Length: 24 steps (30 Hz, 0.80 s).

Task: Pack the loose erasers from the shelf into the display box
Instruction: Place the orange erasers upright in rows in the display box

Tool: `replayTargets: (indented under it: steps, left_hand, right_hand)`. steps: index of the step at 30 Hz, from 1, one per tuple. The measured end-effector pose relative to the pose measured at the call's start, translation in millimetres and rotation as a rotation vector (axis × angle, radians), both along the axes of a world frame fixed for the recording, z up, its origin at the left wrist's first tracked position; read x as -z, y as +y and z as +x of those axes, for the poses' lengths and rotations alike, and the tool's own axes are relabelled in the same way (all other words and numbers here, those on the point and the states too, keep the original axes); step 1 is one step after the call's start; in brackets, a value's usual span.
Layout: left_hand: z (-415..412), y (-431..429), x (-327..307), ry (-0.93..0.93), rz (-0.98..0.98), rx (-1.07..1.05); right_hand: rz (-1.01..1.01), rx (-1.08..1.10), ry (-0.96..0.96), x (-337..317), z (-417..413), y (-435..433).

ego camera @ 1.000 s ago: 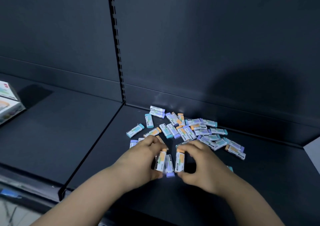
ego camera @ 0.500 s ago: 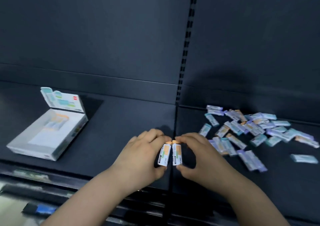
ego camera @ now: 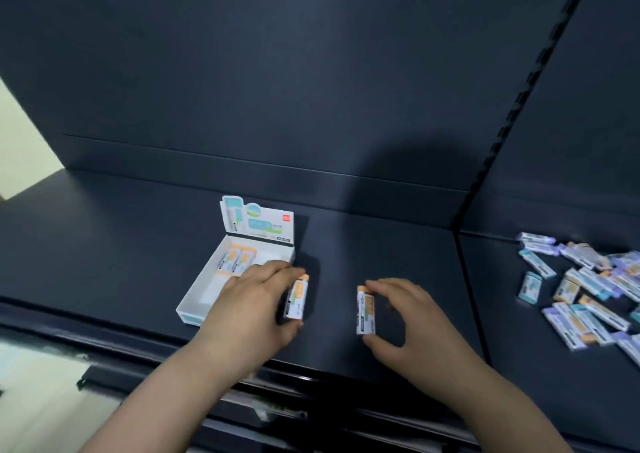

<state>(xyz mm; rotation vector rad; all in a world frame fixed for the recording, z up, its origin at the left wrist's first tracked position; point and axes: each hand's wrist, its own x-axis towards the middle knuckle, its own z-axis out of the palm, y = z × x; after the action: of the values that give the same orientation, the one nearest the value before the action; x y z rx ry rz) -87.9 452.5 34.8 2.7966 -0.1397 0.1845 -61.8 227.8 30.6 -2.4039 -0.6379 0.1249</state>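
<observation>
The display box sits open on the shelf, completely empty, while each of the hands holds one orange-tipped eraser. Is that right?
Not quite. The head view shows the display box is not empty: orange-tipped erasers already lie at its far end. The rest holds: it sits open on the shelf, and the left hand and right hand each hold one more.

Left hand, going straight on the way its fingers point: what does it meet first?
Probably the right wall of the display box, right by the left hand; depth is unclear, so it may pass onto bare shelf.
</observation>
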Motion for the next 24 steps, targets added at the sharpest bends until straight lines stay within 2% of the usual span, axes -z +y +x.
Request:
replayTargets:
  steps: [4, 8, 16, 24]
  left_hand:
    - [5.4, 29.7, -4.5, -0.008, 0.027, -0.123]
    - [17.9, 52.9, -8.1, -0.001, 0.050, -0.148]
    - [51.7, 83.2, 7.5, 0.067, 0.131, 0.007]
    - [79.2, 102.6, 34.0, 0.065, 0.151, 0.251]
  right_hand:
    - [0.011, -0.060, -0.010, -8.6, 16.1, 24.4]
    - [0.017, -0.100, -0.022, -13.9, 30.1, 54.6]
    - [-0.072, -0.030, -0.135, -8.6, 35.5, 124.1]
    - [-0.461, 0.207, -0.311, 32.2, 50.2, 181.5]
